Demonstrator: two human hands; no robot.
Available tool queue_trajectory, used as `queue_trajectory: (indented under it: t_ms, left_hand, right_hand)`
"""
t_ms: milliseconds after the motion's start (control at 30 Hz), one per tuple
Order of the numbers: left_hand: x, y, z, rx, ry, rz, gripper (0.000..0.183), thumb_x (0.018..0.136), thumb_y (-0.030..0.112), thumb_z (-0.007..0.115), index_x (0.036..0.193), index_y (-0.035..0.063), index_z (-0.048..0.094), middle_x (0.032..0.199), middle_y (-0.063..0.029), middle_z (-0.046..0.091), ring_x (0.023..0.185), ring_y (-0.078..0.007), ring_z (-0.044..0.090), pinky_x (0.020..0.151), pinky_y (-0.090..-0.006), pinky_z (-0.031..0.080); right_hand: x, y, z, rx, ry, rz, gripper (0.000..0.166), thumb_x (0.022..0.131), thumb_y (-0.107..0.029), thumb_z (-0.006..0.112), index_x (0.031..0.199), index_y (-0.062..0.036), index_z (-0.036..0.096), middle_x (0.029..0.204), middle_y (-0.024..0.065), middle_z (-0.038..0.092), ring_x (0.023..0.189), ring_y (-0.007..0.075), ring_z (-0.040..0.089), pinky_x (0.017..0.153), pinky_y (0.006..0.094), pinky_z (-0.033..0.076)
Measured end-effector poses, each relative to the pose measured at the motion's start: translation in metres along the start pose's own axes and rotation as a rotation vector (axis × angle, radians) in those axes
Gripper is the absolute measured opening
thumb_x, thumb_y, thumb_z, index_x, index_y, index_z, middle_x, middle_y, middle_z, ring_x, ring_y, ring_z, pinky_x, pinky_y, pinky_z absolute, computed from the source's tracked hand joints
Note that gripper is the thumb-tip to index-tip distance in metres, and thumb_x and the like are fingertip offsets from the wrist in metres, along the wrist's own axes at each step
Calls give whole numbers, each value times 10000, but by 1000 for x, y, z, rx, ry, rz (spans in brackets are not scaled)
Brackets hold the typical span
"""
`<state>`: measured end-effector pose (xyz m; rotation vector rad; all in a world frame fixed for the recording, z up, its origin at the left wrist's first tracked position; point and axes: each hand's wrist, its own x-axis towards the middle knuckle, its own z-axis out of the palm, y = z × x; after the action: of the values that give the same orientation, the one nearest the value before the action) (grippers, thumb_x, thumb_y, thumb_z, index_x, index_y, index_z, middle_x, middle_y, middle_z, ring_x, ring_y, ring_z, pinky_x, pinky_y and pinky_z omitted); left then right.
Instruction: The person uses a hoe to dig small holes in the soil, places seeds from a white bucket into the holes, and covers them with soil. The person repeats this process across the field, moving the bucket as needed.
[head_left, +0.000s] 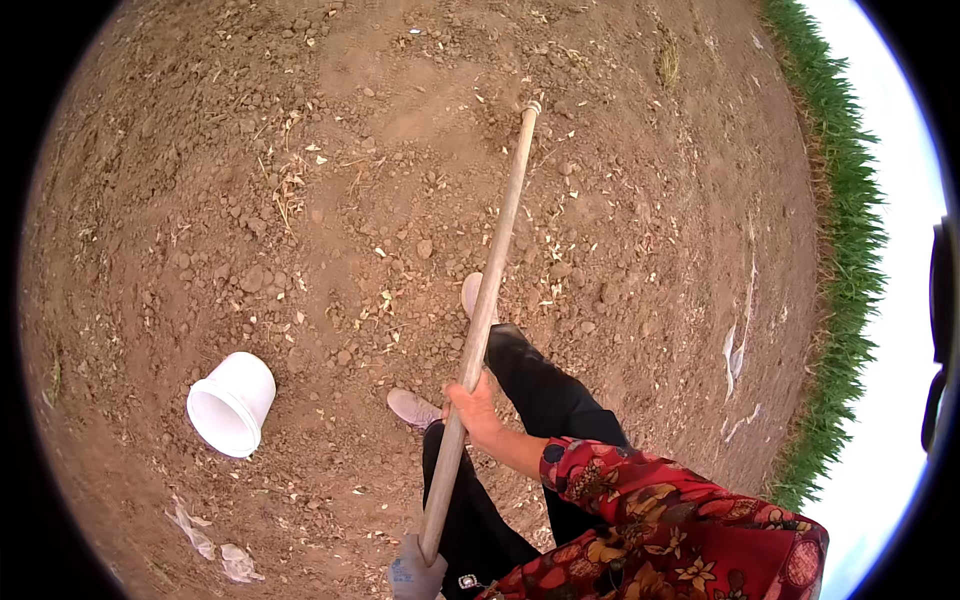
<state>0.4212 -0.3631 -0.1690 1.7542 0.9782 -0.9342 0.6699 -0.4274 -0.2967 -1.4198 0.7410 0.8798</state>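
Observation:
A long wooden tool handle (499, 247) runs slantwise from the bottom of the view to the soil near the top centre. Its far end has a narrow collar; any tool head there cannot be made out. My right hand (472, 405), bare, is closed around the shaft below its middle. At the near end my left hand (416, 568), in a grey glove with blue marking, grips the shaft by its butt and is partly cut off by the bottom edge. The shaft crosses in front of one of my light shoes (471, 291); the other shoe (412, 407) is left of it.
A white plastic bucket (259, 382) lies tipped on its side at the left on dry, cloddy soil (360, 300). Scraps of thin plastic film (238, 564) lie at the lower left, with more film (733, 360) at the right. Green plants (847, 300) border the bare soil on the right.

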Motion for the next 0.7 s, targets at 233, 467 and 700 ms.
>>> queue_trajectory:
  t_ms: [233,467,700]
  left_hand:
    - [-121,-123,46,-53,-45,-143,409,732,202,597,1094,63,466,728,-198,578,652,-369,582,560,-447,453]
    - [-12,-6,36,0,6,-183,328,718,229,588,983,56,501,759,-195,605,699,-363,603,614,-436,469]
    - [142,163,-12,-84,140,171,417,734,268,582,1070,47,472,809,-219,609,748,-377,600,671,-440,464]
  right_hand:
    - [-8,22,-29,266,62,388,274,770,-279,653,827,-77,478,664,44,493,564,175,516,522,329,460]
    - [61,-69,-26,220,39,237,280,755,-289,650,824,-94,461,654,30,484,535,159,483,504,313,433]
    - [159,-220,-2,15,-18,-301,266,771,-167,599,921,-79,398,690,46,470,533,140,479,438,298,437]
